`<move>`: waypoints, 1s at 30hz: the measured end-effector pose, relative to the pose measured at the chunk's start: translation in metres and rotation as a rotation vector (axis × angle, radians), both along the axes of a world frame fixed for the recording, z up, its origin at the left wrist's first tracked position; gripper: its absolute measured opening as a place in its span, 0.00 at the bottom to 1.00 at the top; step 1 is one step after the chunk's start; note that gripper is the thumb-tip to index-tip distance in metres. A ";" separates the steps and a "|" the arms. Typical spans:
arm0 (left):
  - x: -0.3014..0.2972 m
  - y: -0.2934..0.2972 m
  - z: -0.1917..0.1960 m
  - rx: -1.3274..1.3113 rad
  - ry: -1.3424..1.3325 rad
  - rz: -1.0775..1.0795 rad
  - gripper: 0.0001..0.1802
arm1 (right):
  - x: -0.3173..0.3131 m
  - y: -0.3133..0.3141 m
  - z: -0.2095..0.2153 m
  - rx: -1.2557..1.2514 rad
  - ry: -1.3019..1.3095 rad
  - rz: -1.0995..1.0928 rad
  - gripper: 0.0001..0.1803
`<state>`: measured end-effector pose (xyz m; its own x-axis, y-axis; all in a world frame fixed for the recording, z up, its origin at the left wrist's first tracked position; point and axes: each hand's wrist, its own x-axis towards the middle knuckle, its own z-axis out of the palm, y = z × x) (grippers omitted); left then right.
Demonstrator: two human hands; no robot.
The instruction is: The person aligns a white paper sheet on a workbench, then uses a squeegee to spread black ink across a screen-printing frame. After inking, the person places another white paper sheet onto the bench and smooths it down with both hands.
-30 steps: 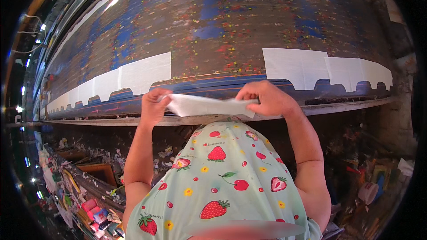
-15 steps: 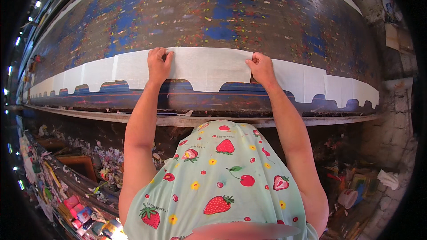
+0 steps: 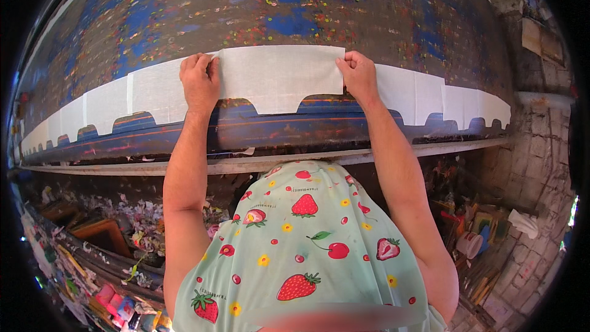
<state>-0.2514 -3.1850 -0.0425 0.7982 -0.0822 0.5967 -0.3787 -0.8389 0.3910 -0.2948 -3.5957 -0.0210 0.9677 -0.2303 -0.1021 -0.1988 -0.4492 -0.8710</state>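
Observation:
A white cloth-like panel (image 3: 283, 74) with a notched lower edge lies along the near side of a paint-stained table (image 3: 246, 24). My left hand (image 3: 200, 83) is at its upper left corner, thumb and fingers closed in a pinch. At the upper right corner my right hand (image 3: 359, 77) pinches the edge between thumb and fingers. Between the hands the panel looks fairly flat. More white panels of the same cut lie in a row on both sides, including a left panel (image 3: 157, 92) and a right panel (image 3: 409, 92). My left hand covers where two panels meet.
A pale rail (image 3: 246, 163) runs along the table's near edge, in front of my apron (image 3: 307, 240). Scraps and a wooden frame (image 3: 104, 237) lie below on the left, with paint containers (image 3: 114, 301). On the right are a white tub (image 3: 469, 245) and a block wall (image 3: 534, 160).
The view has shifted, so the table sits higher and further left in the picture. Both hands still pinch the panel's upper corners, appearing slightly farther apart.

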 end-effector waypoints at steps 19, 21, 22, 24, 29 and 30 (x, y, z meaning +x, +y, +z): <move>-0.067 -0.222 0.013 0.465 0.361 -0.212 0.54 | -0.017 -0.098 0.029 0.048 -0.013 0.258 0.15; -0.063 -0.260 0.014 0.453 0.366 -0.205 0.55 | -0.027 -0.159 0.034 -0.574 -0.244 0.381 0.15; -0.061 -0.278 0.014 0.450 0.365 -0.207 0.55 | -0.033 -0.192 0.038 -0.754 -0.247 0.384 0.16; -0.058 -0.310 0.014 0.456 0.377 -0.231 0.55 | -0.046 -0.250 0.044 -1.018 -0.225 0.319 0.15; -0.062 -0.386 0.016 0.097 0.430 -0.409 0.51 | -0.059 -0.333 0.053 -1.121 -0.152 0.312 0.12; -0.066 -0.399 0.018 0.026 0.420 -0.424 0.49 | -0.059 -0.336 0.054 -1.094 -0.186 0.361 0.12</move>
<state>-0.3175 -3.5838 -0.0247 0.8599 -0.4554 0.2306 -0.4998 -0.6595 0.5615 -0.3537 -3.9313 0.0330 0.9742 0.1840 0.1310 0.1838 -0.9829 0.0137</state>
